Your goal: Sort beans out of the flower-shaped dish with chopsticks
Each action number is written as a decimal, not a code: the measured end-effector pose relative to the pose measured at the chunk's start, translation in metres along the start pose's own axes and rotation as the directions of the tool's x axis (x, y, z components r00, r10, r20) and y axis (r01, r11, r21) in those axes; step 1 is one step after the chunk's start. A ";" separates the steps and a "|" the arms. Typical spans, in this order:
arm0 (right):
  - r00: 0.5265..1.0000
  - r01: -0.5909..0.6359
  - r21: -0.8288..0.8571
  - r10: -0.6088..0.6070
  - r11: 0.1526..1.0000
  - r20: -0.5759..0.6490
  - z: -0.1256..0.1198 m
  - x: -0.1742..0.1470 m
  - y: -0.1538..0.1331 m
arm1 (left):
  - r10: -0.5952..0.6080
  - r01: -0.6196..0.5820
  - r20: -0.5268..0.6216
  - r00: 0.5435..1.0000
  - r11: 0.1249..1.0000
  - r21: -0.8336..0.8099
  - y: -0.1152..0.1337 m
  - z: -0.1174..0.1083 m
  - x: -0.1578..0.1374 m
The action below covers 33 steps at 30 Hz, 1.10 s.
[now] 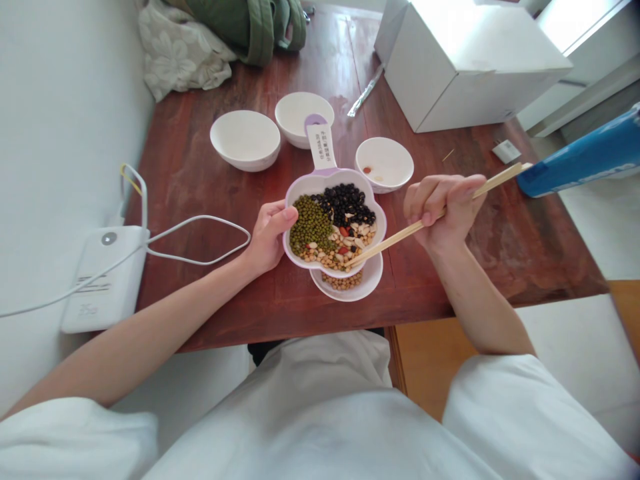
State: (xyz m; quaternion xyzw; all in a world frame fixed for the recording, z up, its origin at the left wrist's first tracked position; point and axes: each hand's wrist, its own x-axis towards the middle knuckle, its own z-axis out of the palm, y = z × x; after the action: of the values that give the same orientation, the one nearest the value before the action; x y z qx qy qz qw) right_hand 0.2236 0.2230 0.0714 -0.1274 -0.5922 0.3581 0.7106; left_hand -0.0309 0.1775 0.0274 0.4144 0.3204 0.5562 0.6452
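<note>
My left hand grips the left rim of a lobed tray, white with a lilac edge and a labelled handle. Green beans, black beans, yellowish beans and pale seeds with a few red pieces lie in it. Held in my right hand, a pair of chopsticks slants down to the left, tips among the yellowish beans at the tray's near side. Partly hidden under the tray is a white bowl with similar yellowish beans.
Beyond the tray stand white bowls, one holding a few small bits. A white box, silvery wrapper, small charger and blue packet are to the right. At left, a cable runs from a white power bank.
</note>
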 end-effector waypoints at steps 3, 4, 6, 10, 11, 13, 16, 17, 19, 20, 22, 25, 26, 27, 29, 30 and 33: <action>0.999 0.034 -0.058 -0.032 0.998 0.029 0.001 0.000 -0.004 | -0.004 0.004 -0.011 1.000 1.000 -0.006 0.001 0.001 0.000; 0.999 0.040 -0.081 -0.037 0.996 0.039 0.002 0.000 -0.006 | -0.011 0.011 -0.018 1.000 1.000 -0.009 0.002 0.002 0.000; 0.997 0.052 -0.119 -0.044 0.992 0.071 0.002 0.000 -0.010 | -0.033 0.033 -0.021 0.999 0.999 -0.011 0.002 0.002 -0.001; 0.990 0.065 -0.146 -0.045 0.987 0.137 0.001 0.001 -0.019 | -0.027 0.027 -0.019 0.999 1.000 -0.008 0.002 0.002 -0.001; 0.988 0.064 -0.152 -0.041 0.986 0.148 0.000 0.001 -0.021 | -0.021 0.021 -0.018 1.000 1.000 -0.009 0.002 0.002 -0.001; 0.987 0.071 -0.163 -0.045 0.984 0.156 -0.001 0.003 -0.024 | -0.017 0.016 -0.017 1.000 1.000 -0.015 0.001 0.002 -0.001; 0.989 0.091 -0.182 -0.067 0.979 0.134 -0.003 0.005 -0.026 | -0.011 0.011 -0.014 1.000 1.000 -0.025 0.001 0.001 -0.001; 0.989 0.095 -0.185 -0.072 0.978 0.126 -0.004 0.005 -0.026 | -0.010 0.010 -0.011 1.000 1.000 -0.027 0.002 0.001 -0.001; 0.990 0.088 -0.188 -0.066 0.978 0.121 -0.006 0.005 -0.027 | -0.007 0.006 -0.008 1.000 1.000 -0.025 0.002 0.001 -0.001; 0.990 0.079 -0.186 -0.056 0.979 0.126 -0.007 0.004 -0.027 | -0.001 0.001 -0.007 1.000 1.000 -0.021 0.002 0.001 -0.001; 0.988 0.050 -0.186 -0.021 0.981 0.152 -0.008 0.003 -0.027 | 0.012 -0.012 -0.007 1.000 1.000 -0.012 0.001 0.002 0.000; 0.981 0.012 -0.199 0.027 0.980 0.192 -0.007 0.003 -0.027 | 0.012 -0.012 -0.015 1.000 1.000 0.002 0.001 0.002 0.000; 0.979 0.009 -0.202 0.033 0.979 0.202 -0.007 0.004 -0.027 | 0.005 -0.005 -0.017 1.000 1.000 0.004 0.001 0.002 0.000; 0.977 0.008 -0.202 0.035 0.979 0.211 -0.007 0.004 -0.028 | -0.002 0.002 -0.019 1.000 1.000 0.004 0.001 0.002 0.000; 0.972 0.015 -0.184 0.029 0.983 0.232 -0.009 0.006 -0.030 | -0.013 0.013 -0.018 1.000 1.000 0.001 0.001 0.002 0.000; 0.967 -0.001 -0.183 0.047 0.983 0.249 -0.011 0.008 -0.032 | -0.018 0.018 -0.015 1.000 1.000 0.001 0.002 0.002 0.000; 0.940 -0.105 -0.231 0.172 0.967 0.294 -0.019 0.013 -0.041 | -0.026 0.026 -0.007 1.000 1.000 0.011 0.001 0.000 0.000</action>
State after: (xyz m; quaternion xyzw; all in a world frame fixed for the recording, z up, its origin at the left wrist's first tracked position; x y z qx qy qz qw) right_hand 0.2563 0.2069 0.1015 -0.1859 -0.7211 0.3577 0.5635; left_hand -0.0312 0.1770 0.0288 0.4117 0.3311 0.5473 0.6491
